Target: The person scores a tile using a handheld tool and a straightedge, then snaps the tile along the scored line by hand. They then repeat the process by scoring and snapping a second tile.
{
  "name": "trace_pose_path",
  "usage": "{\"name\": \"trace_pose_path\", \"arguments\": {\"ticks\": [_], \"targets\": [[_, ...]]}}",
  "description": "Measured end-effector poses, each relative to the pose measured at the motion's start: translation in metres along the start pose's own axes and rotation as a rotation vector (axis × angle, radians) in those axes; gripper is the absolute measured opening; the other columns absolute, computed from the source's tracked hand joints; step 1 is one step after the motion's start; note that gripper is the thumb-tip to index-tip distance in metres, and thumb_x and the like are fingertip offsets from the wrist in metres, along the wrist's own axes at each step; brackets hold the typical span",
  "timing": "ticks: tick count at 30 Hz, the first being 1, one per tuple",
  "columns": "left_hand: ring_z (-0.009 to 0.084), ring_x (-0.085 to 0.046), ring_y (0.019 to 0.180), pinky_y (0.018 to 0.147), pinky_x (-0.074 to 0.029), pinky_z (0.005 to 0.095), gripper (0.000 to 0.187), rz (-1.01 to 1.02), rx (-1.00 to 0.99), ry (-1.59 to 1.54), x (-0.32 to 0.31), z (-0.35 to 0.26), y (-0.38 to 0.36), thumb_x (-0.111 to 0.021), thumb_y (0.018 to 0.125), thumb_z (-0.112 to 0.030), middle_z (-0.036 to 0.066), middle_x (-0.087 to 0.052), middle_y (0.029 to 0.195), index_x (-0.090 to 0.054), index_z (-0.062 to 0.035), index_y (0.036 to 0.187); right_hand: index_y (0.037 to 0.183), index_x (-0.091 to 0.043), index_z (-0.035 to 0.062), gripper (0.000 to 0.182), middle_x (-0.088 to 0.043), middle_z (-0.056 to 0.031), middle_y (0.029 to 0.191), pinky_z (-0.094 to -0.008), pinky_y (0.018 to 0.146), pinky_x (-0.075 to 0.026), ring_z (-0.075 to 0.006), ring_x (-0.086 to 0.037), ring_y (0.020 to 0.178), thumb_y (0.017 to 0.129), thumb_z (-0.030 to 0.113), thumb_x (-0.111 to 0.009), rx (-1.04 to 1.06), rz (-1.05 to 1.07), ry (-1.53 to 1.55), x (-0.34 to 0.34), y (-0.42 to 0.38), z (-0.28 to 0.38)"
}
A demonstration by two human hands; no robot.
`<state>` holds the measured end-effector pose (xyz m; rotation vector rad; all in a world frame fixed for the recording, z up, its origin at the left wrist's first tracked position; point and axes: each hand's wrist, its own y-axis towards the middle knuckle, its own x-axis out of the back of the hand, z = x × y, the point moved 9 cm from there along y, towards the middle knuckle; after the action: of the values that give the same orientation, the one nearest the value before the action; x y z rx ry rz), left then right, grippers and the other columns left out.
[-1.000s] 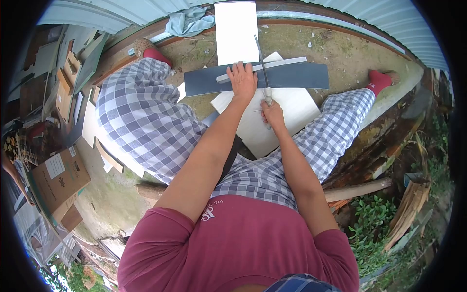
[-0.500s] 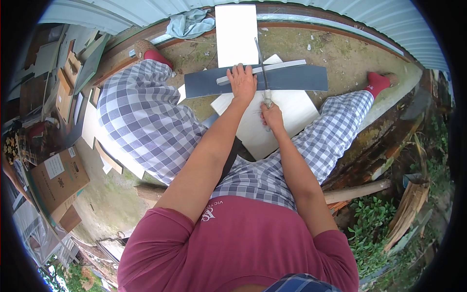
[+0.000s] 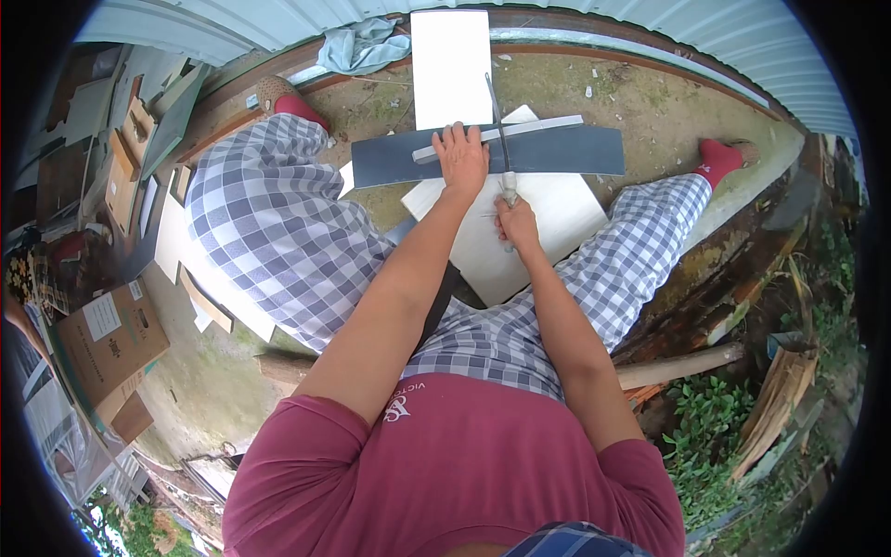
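My left hand (image 3: 463, 160) presses down on a light grey strip (image 3: 548, 124), its fingers over the far edge. The strip lies at a slant across a long dark blue-grey board (image 3: 390, 160). My right hand (image 3: 518, 223) is closed round the pale handle of a hacksaw (image 3: 502, 130). The saw points away from me and crosses the strip just right of my left hand. Under the dark board is a white board (image 3: 566, 204) between my legs. How deep the blade sits in the strip cannot be made out.
Another white panel (image 3: 450, 65) lies beyond the dark board, against a corrugated metal wall (image 3: 631, 19). A grey-blue cloth (image 3: 364, 45) is beside it. On the left are wood offcuts (image 3: 121, 186) and a cardboard box (image 3: 111, 339). To the right, a log (image 3: 682, 364) and plants (image 3: 710, 418).
The saw and my right hand have shifted only very slightly. My left hand stays on the strip, and the strip and boards look practically unmoved.
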<state>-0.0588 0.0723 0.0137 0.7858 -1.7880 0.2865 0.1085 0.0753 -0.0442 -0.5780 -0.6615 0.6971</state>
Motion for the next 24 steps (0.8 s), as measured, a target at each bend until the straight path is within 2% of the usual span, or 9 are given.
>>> {"name": "trace_pose_path", "arguments": {"ticks": [2, 4, 5, 11, 13, 24], "targets": [[0.0355, -0.041, 0.119, 0.104, -0.023, 0.0582, 0.032, -0.005, -0.004, 0.006, 0.0012, 0.0002, 0.0001, -0.068, 0.080, -0.021, 0.017, -0.048, 0.118, -0.055, -0.0064, 0.106, 0.102, -0.060, 0.0014, 0.030, -0.063, -0.0088, 0.063, -0.0338, 0.050, -0.053, -0.0205, -0.062, 0.051, 0.092, 0.029, -0.053, 0.001, -0.004, -0.001, -0.0010, -0.0029, 0.0014], [0.0355, -0.044, 0.118, 0.103, -0.025, 0.0586, 0.035, 0.028, -0.012, 0.022, 0.0007, -0.0004, 0.0003, -0.067, 0.082, -0.021, 0.018, -0.049, 0.122, -0.056, -0.0061, 0.111, 0.091, -0.059, 0.0013, 0.030, -0.057, -0.0051, 0.059, -0.0305, 0.044, -0.049, -0.0143, -0.056, 0.048, 0.093, 0.030, -0.052, 0.018, -0.026, 0.022, -0.0001, -0.0067, 0.0052], [0.0355, -0.044, 0.118, 0.103, -0.025, 0.0586, 0.035, 0.027, -0.012, 0.021, 0.0010, -0.0004, 0.0008, -0.067, 0.082, -0.021, 0.018, -0.049, 0.122, -0.056, -0.0061, 0.111, 0.091, -0.059, 0.0013, 0.030, -0.057, -0.0051, 0.059, -0.0305, 0.044, -0.049, -0.0143, -0.056, 0.048, 0.093, 0.030, -0.052, 0.019, -0.027, 0.021, -0.0002, -0.0067, 0.0061], [0.0356, -0.044, 0.118, 0.103, -0.026, 0.0582, 0.034, 0.024, 0.003, 0.008, 0.0002, 0.0009, 0.0004, -0.067, 0.083, -0.024, 0.018, -0.049, 0.121, -0.056, -0.0070, 0.110, 0.092, -0.059, 0.0011, 0.029, -0.058, -0.0061, 0.060, -0.0314, 0.045, -0.050, -0.0156, -0.057, 0.049, 0.093, 0.029, -0.052, 0.000, -0.030, -0.010, 0.0022, -0.0045, 0.0065], [0.0357, -0.044, 0.118, 0.103, -0.026, 0.0584, 0.034, 0.020, -0.003, -0.005, 0.0001, 0.0013, 0.0005, -0.066, 0.084, -0.026, 0.018, -0.049, 0.121, -0.057, -0.0071, 0.110, 0.106, -0.059, 0.0007, 0.031, -0.064, -0.0112, 0.067, -0.0355, 0.050, -0.054, -0.0230, -0.064, 0.054, 0.092, 0.027, -0.053, -0.015, -0.016, -0.036, 0.0014, -0.0030, 0.0044], [0.0359, -0.041, 0.119, 0.105, -0.024, 0.0581, 0.030, 0.016, -0.017, -0.008, -0.0017, 0.0027, -0.0001, -0.063, 0.086, -0.029, 0.018, -0.049, 0.119, -0.057, -0.0091, 0.108, 0.104, -0.059, 0.0001, 0.029, -0.065, -0.0115, 0.066, -0.0363, 0.051, -0.054, -0.0248, -0.064, 0.052, 0.092, 0.026, -0.053, -0.017, -0.022, -0.066, 0.0031, -0.0072, 0.0086]]}}
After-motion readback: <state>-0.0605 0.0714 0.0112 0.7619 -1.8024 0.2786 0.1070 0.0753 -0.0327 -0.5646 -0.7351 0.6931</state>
